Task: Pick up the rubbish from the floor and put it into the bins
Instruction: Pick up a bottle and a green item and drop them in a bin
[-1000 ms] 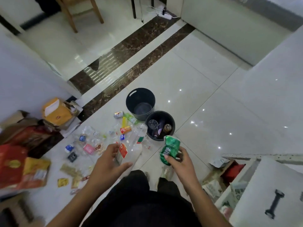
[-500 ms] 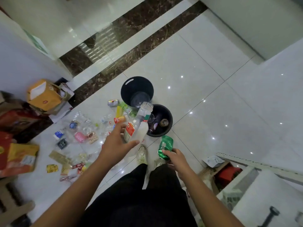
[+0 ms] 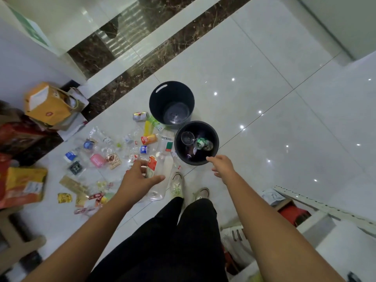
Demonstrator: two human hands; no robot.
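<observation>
Litter point(image 3: 97, 159) lies at nine o'clock of the near bin point(image 3: 216, 137). Your left hand point(image 3: 138, 178) grips a clear bottle point(image 3: 160, 165); your right hand point(image 3: 222, 165) hovers empty, fingers loose.

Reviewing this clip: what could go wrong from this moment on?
1. The left hand grips a long bottle off to the side of the near bin; a toss from there could clip the rim and miss.
2. That bin holds a cup and other items, so the bottle may bounce out or stick up; the far bin looks nearly empty.
3. Loose bottles lie close to the shoe; a step could slip on one.
</observation>
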